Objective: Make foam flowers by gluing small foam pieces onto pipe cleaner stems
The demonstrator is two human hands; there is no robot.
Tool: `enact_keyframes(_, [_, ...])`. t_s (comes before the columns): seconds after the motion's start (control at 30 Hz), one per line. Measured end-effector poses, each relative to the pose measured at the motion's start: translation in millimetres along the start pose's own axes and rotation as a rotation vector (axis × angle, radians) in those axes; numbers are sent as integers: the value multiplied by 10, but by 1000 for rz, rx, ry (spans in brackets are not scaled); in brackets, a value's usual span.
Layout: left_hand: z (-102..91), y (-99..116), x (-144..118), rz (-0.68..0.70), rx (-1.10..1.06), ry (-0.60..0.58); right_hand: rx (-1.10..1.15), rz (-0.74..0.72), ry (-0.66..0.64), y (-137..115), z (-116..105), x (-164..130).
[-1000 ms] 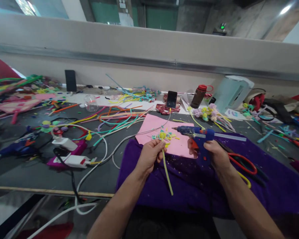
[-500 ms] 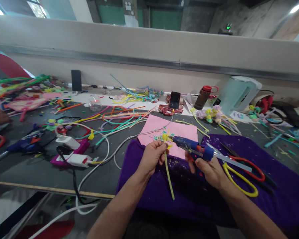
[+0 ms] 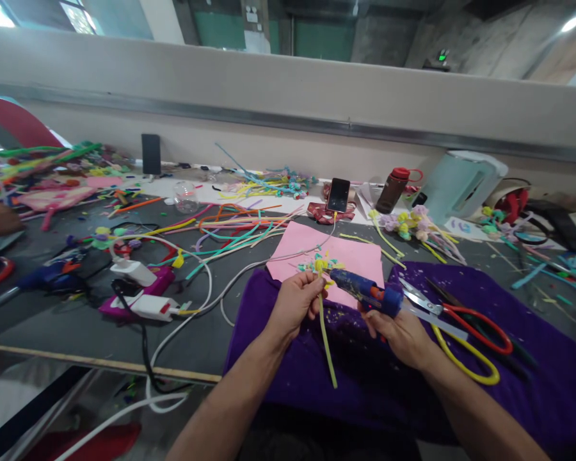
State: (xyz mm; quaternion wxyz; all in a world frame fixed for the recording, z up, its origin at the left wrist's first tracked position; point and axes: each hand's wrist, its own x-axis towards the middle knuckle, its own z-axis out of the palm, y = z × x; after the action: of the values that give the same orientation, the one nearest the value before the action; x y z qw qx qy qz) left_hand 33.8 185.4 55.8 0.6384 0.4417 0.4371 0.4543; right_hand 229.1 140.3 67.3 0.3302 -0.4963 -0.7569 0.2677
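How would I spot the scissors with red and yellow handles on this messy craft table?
Start at the purple cloth spread over the near edge of the table. The scissors lie on it just beyond the right hand, which holds a blue glue gun. Their looped red and yellow handles set them apart from the straight stems nearby.

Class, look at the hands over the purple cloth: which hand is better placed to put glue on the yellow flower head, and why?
Probably the right hand: it grips the blue glue gun, nozzle right at the flower. The left hand is occupied pinching the stem.
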Motion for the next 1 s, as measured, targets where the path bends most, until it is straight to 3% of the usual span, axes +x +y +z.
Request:
enact_keyframes(0.8, [-1,7,0,5,2,7,-132,-85,-24,-103,-27,19])
enact_keyframes(1.0, [6,8,-9,4,14,-7,-113,-64,21,-86,-36,9])
